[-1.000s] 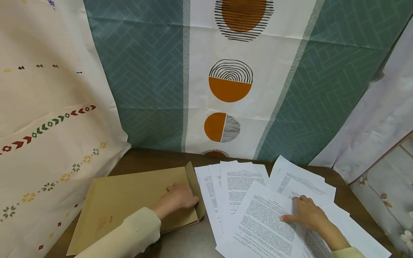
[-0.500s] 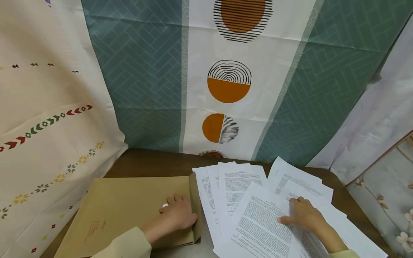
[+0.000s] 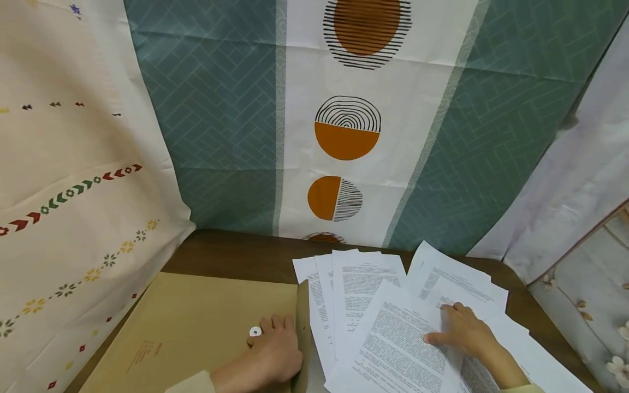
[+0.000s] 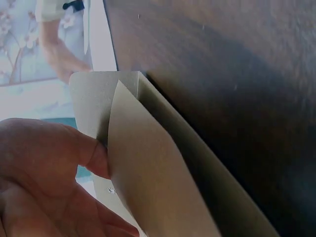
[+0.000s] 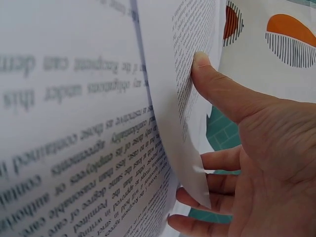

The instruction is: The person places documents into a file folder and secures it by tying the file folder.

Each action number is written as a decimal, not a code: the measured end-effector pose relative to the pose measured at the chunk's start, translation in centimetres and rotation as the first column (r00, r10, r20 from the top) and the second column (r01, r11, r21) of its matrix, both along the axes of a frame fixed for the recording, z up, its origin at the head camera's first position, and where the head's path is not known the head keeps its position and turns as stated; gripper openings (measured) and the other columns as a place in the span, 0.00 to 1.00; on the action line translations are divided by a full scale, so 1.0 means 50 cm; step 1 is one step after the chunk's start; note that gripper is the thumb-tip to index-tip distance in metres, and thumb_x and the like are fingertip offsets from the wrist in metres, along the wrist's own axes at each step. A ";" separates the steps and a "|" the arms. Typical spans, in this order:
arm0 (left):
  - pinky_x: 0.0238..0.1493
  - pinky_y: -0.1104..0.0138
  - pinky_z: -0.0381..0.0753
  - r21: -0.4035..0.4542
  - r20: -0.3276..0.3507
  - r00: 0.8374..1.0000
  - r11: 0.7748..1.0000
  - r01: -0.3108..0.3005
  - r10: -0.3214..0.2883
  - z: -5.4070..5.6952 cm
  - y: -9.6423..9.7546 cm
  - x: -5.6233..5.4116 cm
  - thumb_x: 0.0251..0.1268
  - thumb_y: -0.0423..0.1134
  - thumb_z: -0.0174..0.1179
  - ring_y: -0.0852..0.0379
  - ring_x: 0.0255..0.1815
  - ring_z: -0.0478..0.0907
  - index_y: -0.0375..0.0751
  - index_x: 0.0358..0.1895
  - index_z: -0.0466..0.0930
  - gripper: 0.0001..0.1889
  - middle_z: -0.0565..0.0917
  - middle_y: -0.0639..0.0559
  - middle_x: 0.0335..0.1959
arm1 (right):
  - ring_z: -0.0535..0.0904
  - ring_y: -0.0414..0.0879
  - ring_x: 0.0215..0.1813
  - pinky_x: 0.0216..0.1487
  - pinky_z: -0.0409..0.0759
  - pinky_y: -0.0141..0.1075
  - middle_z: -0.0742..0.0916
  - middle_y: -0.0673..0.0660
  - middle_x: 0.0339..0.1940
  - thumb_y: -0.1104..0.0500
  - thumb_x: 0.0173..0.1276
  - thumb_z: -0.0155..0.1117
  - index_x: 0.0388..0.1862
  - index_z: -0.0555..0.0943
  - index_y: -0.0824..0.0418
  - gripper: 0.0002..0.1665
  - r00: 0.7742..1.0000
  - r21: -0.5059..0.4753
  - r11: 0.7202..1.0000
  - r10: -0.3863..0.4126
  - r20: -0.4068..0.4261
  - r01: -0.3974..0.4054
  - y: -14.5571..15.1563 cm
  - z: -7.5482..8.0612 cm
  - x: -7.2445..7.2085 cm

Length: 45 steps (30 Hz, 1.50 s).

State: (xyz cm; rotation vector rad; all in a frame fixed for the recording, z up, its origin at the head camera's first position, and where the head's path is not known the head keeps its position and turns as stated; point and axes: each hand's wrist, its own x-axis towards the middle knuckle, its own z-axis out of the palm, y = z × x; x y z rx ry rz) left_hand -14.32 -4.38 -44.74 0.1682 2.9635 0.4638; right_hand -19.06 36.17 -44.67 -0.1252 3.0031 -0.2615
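Observation:
A large brown paper envelope [image 3: 206, 316] lies at the left with its mouth and flap [image 3: 303, 338] toward the papers. My left hand [image 3: 277, 349] holds it by the mouth; in the left wrist view the thumb hooks over the edge of the bowed front panel [image 4: 148, 168], and a dark gap shows behind that panel. A white round button [image 3: 255, 331] sits beside the fingertips. At the right, my right hand [image 3: 467, 330] rests spread on the printed sheets [image 3: 393, 338]. Its thumb presses on one sheet, while the right wrist view shows a curled sheet edge [image 5: 197, 190] partly hiding the fingers.
More printed pages [image 3: 368, 267] fan out in the middle, and another group [image 3: 457, 273] lies at the right. Dark wooden table [image 3: 236, 251] shows behind the envelope. A patterned cloth [image 3: 226, 136] hangs along the table's far edge.
The left hand has moved toward the person with the envelope's mouth end, turning the envelope slightly. The white button has come into sight. The right hand stays on the papers.

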 end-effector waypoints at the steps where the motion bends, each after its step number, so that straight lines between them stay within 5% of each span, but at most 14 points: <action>1: 0.39 0.25 0.70 0.000 -0.004 1.000 1.000 0.002 -0.002 -0.002 0.000 0.004 0.57 0.40 0.65 0.28 0.51 0.67 0.25 0.51 0.69 0.25 0.72 0.27 0.47 | 0.73 0.75 0.59 0.48 0.75 0.70 0.77 0.79 0.56 0.30 0.52 0.77 0.62 0.74 0.79 0.60 1.000 -0.003 1.000 0.001 0.000 -0.001 -0.002 -0.001 0.000; 4: 0.33 0.32 0.75 -0.006 -0.024 1.000 1.000 0.008 -0.008 -0.006 0.001 0.014 0.57 0.37 0.64 0.34 0.42 0.68 0.27 0.44 0.68 0.20 0.70 0.32 0.37 | 0.74 0.73 0.58 0.48 0.75 0.69 0.78 0.78 0.55 0.30 0.51 0.77 0.62 0.74 0.79 0.60 1.000 -0.001 1.000 0.001 0.003 -0.001 -0.006 -0.003 0.000; 7: 0.32 0.42 0.78 -0.071 -0.091 0.989 0.991 0.109 -0.116 -0.009 -0.004 0.016 0.56 0.36 0.66 0.39 0.35 0.71 0.24 0.40 0.72 0.17 0.70 0.37 0.31 | 0.75 0.71 0.56 0.47 0.76 0.68 0.79 0.76 0.54 0.30 0.51 0.77 0.62 0.75 0.79 0.60 1.000 0.002 1.000 0.001 0.002 -0.001 -0.007 -0.004 -0.001; 12: 0.32 0.52 0.78 -0.226 -0.224 0.928 0.942 0.249 -0.299 -0.018 -0.013 0.007 0.55 0.32 0.69 0.46 0.28 0.76 0.28 0.32 0.82 0.08 0.73 0.45 0.26 | 0.75 0.71 0.56 0.47 0.76 0.68 0.79 0.76 0.54 0.28 0.50 0.77 0.61 0.75 0.79 0.61 1.000 0.011 1.000 -0.002 0.001 0.002 -0.006 -0.006 -0.002; 17: 0.27 0.59 0.81 -0.206 -0.337 0.884 0.942 0.266 -0.324 -0.026 -0.023 -0.003 0.51 0.28 0.69 0.48 0.24 0.80 0.32 0.26 0.82 0.05 0.75 0.47 0.22 | 0.77 0.70 0.54 0.45 0.76 0.66 0.81 0.74 0.51 0.28 0.47 0.79 0.60 0.73 0.79 0.62 1.000 -0.001 1.000 -0.022 -0.009 0.022 -0.004 -0.008 -0.004; 20: 0.25 0.60 0.81 -0.157 -0.375 0.872 0.948 0.277 -0.316 -0.027 -0.032 -0.009 0.49 0.27 0.69 0.49 0.22 0.80 0.33 0.23 0.80 0.06 0.76 0.47 0.19 | 0.78 0.66 0.49 0.42 0.77 0.63 0.82 0.71 0.48 0.29 0.46 0.80 0.58 0.70 0.79 0.63 0.999 -0.021 0.999 -0.034 -0.015 0.034 -0.003 -0.009 -0.004; 23: 0.27 0.59 0.81 -0.087 -0.371 0.882 0.957 0.278 -0.291 -0.021 -0.038 -0.016 0.46 0.26 0.67 0.48 0.23 0.80 0.32 0.21 0.79 0.05 0.77 0.45 0.19 | 0.79 0.61 0.45 0.39 0.78 0.60 0.82 0.68 0.44 0.30 0.45 0.82 0.55 0.70 0.80 0.61 0.999 -0.026 0.999 -0.034 -0.018 0.034 -0.004 -0.009 -0.005; 29: 0.39 0.52 0.80 -0.034 -0.233 0.942 0.970 0.241 -0.242 -0.003 -0.044 -0.037 0.43 0.32 0.66 0.43 0.30 0.76 0.28 0.27 0.77 0.10 0.76 0.40 0.25 | 0.80 0.65 0.47 0.41 0.79 0.61 0.82 0.68 0.43 0.34 0.51 0.80 0.53 0.72 0.80 0.55 0.999 -0.018 0.999 -0.048 0.001 0.048 -0.003 -0.005 -0.015; 35: 0.42 0.51 0.80 -0.002 -0.186 0.960 0.977 0.213 -0.209 0.002 -0.046 -0.046 0.43 0.35 0.69 0.41 0.33 0.78 0.34 0.21 0.73 0.12 0.77 0.42 0.27 | 0.82 0.69 0.50 0.42 0.80 0.61 0.85 0.74 0.48 0.37 0.57 0.77 0.55 0.76 0.78 0.47 0.995 -0.029 0.994 -0.103 0.016 0.103 0.007 0.001 -0.018; 40: 0.38 0.52 0.80 0.030 -0.165 0.968 0.980 0.198 -0.191 0.001 -0.052 -0.047 0.45 0.34 0.69 0.45 0.30 0.78 0.39 0.17 0.69 0.15 0.77 0.46 0.26 | 0.75 0.51 0.30 0.27 0.72 0.44 0.80 0.57 0.27 0.45 0.62 0.75 0.33 0.77 0.64 0.24 0.997 -0.195 0.978 -0.078 -0.016 0.073 0.022 0.025 -0.007; 42: 0.37 0.52 0.80 0.031 -0.156 0.970 0.981 0.194 -0.187 0.002 -0.054 -0.047 0.46 0.34 0.68 0.46 0.29 0.78 0.40 0.17 0.69 0.15 0.77 0.47 0.25 | 0.68 0.46 0.28 0.26 0.66 0.38 0.71 0.51 0.23 0.49 0.65 0.74 0.27 0.72 0.59 0.21 0.999 -0.295 0.955 -0.048 -0.012 0.042 0.032 0.040 -0.003; 45: 0.34 0.53 0.80 0.027 -0.170 0.967 0.980 0.195 -0.188 0.006 -0.057 -0.047 0.45 0.34 0.68 0.47 0.28 0.78 0.40 0.17 0.69 0.14 0.78 0.48 0.24 | 0.73 0.45 0.28 0.26 0.72 0.36 0.73 0.51 0.25 0.55 0.68 0.71 0.29 0.74 0.61 0.16 0.999 -0.437 0.900 0.031 0.041 -0.010 0.049 0.067 0.003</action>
